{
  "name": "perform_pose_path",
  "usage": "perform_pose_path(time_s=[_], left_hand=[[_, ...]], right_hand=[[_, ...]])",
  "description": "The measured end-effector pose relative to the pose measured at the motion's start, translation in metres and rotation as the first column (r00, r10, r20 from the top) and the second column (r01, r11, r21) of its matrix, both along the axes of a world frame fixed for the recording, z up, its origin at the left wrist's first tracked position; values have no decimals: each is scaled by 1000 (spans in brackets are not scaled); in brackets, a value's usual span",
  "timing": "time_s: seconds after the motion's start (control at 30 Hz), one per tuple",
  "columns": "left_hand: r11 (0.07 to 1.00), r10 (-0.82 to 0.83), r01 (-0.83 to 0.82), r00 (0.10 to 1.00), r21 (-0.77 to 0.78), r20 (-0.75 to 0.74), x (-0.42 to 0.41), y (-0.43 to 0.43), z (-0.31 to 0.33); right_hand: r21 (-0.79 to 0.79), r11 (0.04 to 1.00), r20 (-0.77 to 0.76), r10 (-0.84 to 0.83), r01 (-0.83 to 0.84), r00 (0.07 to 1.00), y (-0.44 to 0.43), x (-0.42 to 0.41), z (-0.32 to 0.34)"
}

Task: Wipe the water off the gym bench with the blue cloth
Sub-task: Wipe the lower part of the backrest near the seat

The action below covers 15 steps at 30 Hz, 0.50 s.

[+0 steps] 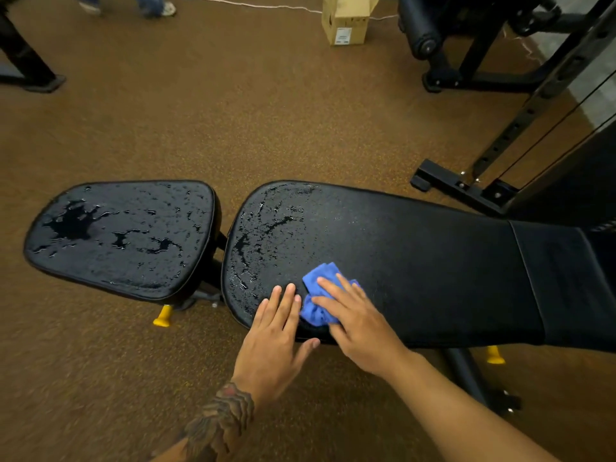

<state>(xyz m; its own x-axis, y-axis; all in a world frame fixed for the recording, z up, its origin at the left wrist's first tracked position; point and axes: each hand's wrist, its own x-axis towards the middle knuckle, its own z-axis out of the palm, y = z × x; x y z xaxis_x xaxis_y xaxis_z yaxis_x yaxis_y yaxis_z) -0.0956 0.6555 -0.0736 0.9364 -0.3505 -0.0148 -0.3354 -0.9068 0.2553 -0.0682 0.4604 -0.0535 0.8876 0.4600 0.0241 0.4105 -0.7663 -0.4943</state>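
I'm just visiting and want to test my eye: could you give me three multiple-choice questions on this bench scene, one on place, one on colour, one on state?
1. Where does the blue cloth lie?
A. on the small seat pad
B. on the long back pad
C. on the floor

2. What colour are the knobs under the bench?
A. yellow
B. red
C. green

3. How is the small seat pad?
A. dry
B. covered by a towel
C. wet with puddles

Answers: 1 B, the right hand presses it onto the long back pad. 2 A, a yellow knob shows below. 3 C, water glistens all over it.
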Motion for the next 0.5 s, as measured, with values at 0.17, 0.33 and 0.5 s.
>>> perform_pose_path(time_s=[0.17, 0.33, 0.5], left_hand=[[1000, -7, 7, 1000, 12, 8, 0, 2, -2], [1000, -8, 8, 1000, -2, 13, -1, 2, -1], [999, -21, 21, 1000, -29, 9, 0, 3, -4]], right_hand=[[17, 995, 7, -98, 98, 995, -30, -3, -2], [43, 971, 7, -235, 235, 972, -8, -8, -4], [34, 954, -31, -298, 299, 954, 14, -7, -3]])
